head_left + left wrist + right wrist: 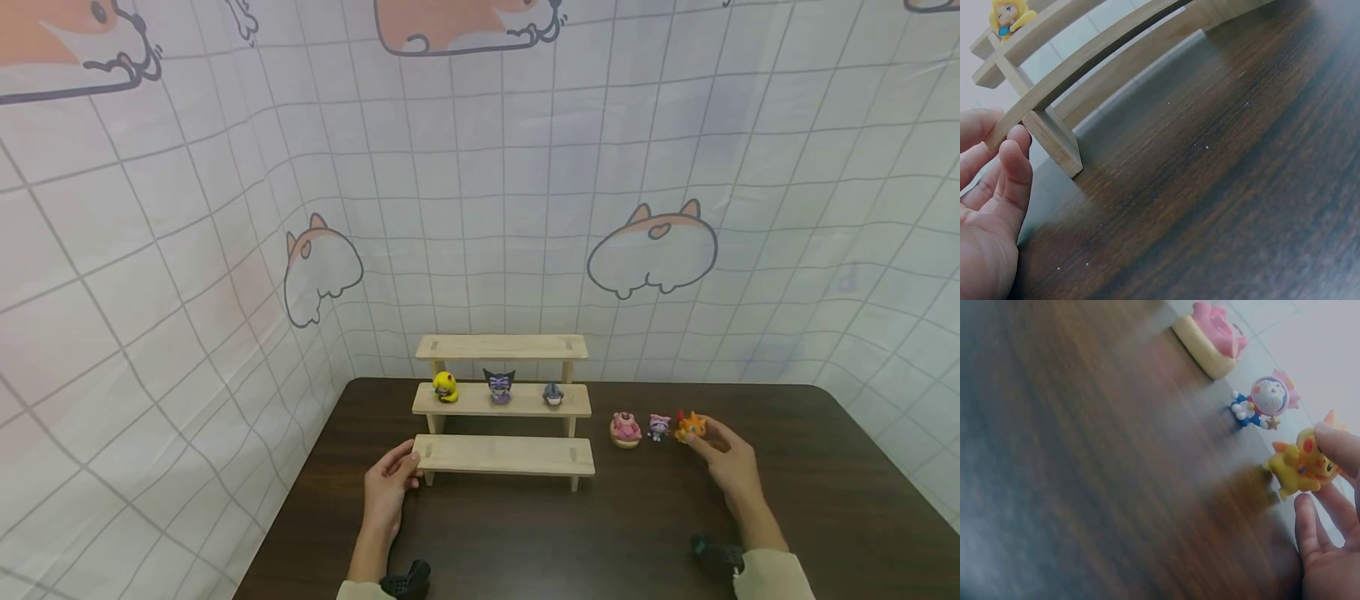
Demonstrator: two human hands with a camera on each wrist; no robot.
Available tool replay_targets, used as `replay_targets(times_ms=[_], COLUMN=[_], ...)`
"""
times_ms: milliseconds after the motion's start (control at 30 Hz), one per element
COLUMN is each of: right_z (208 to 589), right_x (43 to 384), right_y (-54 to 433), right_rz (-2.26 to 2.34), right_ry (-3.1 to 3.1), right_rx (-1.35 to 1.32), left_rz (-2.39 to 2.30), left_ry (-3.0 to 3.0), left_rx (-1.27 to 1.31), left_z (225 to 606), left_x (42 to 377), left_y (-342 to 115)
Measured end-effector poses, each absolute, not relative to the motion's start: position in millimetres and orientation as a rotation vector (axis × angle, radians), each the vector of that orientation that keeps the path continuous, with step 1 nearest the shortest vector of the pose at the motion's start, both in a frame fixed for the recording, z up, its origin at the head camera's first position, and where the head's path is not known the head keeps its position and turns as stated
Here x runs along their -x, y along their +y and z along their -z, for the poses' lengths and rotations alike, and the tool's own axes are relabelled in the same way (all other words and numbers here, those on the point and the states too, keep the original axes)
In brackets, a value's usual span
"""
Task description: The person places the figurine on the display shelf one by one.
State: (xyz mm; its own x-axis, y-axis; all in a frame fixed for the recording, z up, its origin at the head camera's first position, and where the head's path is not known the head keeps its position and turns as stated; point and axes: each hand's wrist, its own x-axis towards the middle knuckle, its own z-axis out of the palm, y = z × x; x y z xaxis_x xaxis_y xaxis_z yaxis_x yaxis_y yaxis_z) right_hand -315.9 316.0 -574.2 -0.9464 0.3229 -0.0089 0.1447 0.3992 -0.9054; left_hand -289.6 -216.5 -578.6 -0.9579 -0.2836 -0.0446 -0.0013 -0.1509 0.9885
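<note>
My left hand (387, 485) pinches the left end of the lowest step of a three-tier wooden display stand (502, 455); in the left wrist view the thumb and fingers meet around the board's end. At the right, my right hand (731, 462) holds a yellow-orange figurine (1300, 465) between thumb and fingers, close over the table. Just left of it stands a small figurine with a pink hood (1269, 397), and beyond that a pink figurine on a cream base (625, 429). The middle tier bears a yellow-haired figurine (445, 387), a purple figurine with black ears (499, 387) and a small blue-grey one (553, 393).
The dark wood table (510, 542) runs up to a white grid-patterned curtain (480, 192) with cartoon dogs, behind and at both sides. The stand's top tier (502, 346) is nearest the curtain. Dark devices are strapped to both wrists.
</note>
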Motion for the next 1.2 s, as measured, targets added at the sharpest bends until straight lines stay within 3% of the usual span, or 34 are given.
replay_targets(times_ms=[533,1200], right_z=[574,562], right_x=[307,291], right_y=[309,302], right_rz=[-1.734,-1.69], right_ry=[-2.209,-2.277], right_rx=[0.628,0.629], left_rz=[2.218,2.222], left_ry=[-1.924,-1.929], left_rx=[-0.327,-0.324], left_z=[578,578], left_x=[289,289], left_y=[-216,-217])
